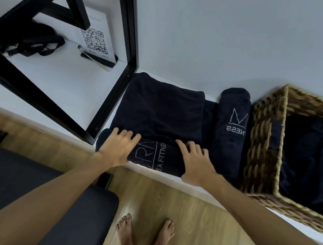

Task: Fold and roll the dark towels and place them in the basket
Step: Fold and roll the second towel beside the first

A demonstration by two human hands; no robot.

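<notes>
There is a single view, from a wide-angle camera worn on the person's head. It looks steeply down and forward over the near edge of a white shelf [185, 44], taken here as the landmark, and stands close above it. The shelf's surface fills the upper part of the picture and bends with the lens toward the corners. Below the shelf's near edge the camera sees straight down to a wooden floor [206, 218] and the person's bare feet [143, 235]. Both forearms reach up from the bottom corners toward the shelf. No second view shares this scene.
</notes>
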